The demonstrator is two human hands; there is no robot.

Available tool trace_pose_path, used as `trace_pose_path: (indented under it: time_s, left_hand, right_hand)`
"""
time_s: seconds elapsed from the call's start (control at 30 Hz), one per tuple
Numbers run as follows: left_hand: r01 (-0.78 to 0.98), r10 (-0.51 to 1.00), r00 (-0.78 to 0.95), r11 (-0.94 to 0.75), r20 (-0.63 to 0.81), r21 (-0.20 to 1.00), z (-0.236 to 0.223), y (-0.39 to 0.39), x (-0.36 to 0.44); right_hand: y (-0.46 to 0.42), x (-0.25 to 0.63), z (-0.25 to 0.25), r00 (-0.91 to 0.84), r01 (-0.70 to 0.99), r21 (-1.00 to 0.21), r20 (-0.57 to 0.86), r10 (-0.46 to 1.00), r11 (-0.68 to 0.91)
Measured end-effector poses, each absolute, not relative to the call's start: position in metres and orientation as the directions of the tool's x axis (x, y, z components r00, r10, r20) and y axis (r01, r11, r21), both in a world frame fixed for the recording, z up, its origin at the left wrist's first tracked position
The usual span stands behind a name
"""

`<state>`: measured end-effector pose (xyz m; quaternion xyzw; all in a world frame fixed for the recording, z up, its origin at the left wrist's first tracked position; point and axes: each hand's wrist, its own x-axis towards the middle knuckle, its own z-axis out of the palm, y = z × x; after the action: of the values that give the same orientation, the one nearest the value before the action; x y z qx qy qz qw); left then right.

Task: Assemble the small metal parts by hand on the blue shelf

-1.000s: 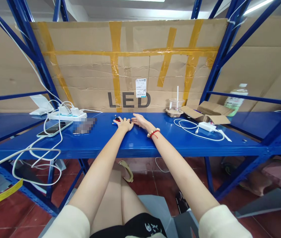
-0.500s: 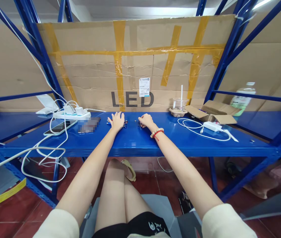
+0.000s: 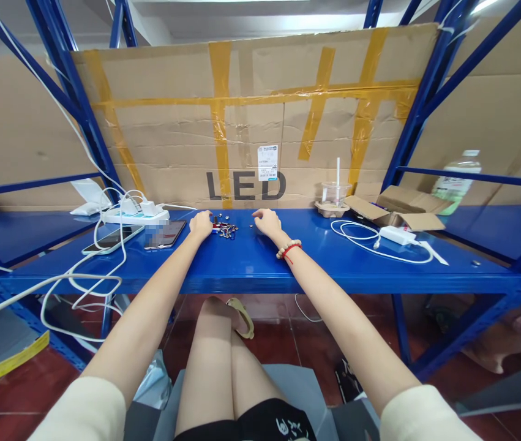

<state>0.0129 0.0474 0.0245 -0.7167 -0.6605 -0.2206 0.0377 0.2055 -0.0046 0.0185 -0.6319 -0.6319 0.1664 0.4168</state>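
A small heap of metal pieces (image 3: pixel 227 229), some shiny and some dark, lies on the blue shelf in front of me. My left hand (image 3: pixel 201 225) is at the heap's left edge, closed with its fingers curled down. What those fingers hold, if anything, is hidden. Right of the heap, my right hand (image 3: pixel 267 222) is low over the shelf with bent, gathered fingers. Its fingertips are too small to show what is in them. One tiny piece (image 3: pixel 251 226) lies just left of that hand.
On the left are a phone (image 3: pixel 114 239), a dark tablet-like device (image 3: pixel 172 234) and a power strip (image 3: pixel 136 217) with looping white cables. To the right stand a plastic cup (image 3: pixel 335 193), an opened cardboard box (image 3: pixel 409 205) and a white charger (image 3: pixel 397 235). A large carton (image 3: pixel 172 141) walls the back.
My left hand has drawn back leftward off the metal pieces, uncovering them, and its spread fingers have curled. My right hand has shifted slightly, its fingers held a little differently.
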Motion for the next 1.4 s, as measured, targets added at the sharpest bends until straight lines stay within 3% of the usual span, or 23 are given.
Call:
trace_pose_path:
  time_s: [0.07,0.17,0.43,0.57,0.77,0.87,1.03,1.2,1.4]
  left_hand:
    - [0.974,0.940,0.044,-0.116,0.339,0.197,0.025,0.048,0.012]
    - [0.980,0.954,0.067,-0.119,0.294,0.161,0.023,0.049,0.011]
    - [0.976,0.948,0.074,-0.132,0.310,0.172,0.021,0.051,0.008]
    - [0.975,0.942,0.025,-0.097,0.334,0.199,0.027,0.055,0.011]
    - [0.969,0.918,-0.170,0.089,0.358,0.231,0.023,0.064,0.031]
    - [0.952,0.893,-0.256,0.167,0.370,0.256,0.020,0.071,0.039]
    - [0.946,0.910,-0.259,0.171,0.325,0.275,0.022,0.078,0.039]
    - [0.904,0.925,-0.225,0.081,0.307,0.419,0.029,0.066,0.038]
    - [0.779,0.889,-0.130,-0.183,0.439,0.600,0.036,0.038,0.054]
  right_hand:
    - [-0.004,0.211,0.018,0.235,0.757,-0.651,0.347,0.908,0.053]
    - [0.000,0.215,0.015,0.216,0.800,-0.601,0.277,0.936,-0.007]
    - [0.008,0.201,0.010,-0.142,0.684,-0.660,0.298,0.944,0.311]
    - [0.004,0.196,0.011,-0.182,0.679,-0.631,0.352,0.918,0.377]
    - [-0.006,0.197,0.015,-0.064,0.801,-0.528,0.394,0.917,0.283]
    - [-0.010,0.197,0.017,0.048,0.830,-0.528,0.393,0.918,0.182]
    - [-0.009,0.199,0.018,0.155,0.816,-0.568,0.394,0.906,0.108]
    - [-0.006,0.202,0.018,0.188,0.802,-0.594,0.348,0.918,0.060]
    - [0.002,0.210,0.014,0.254,0.755,-0.656,0.328,0.910,0.026]
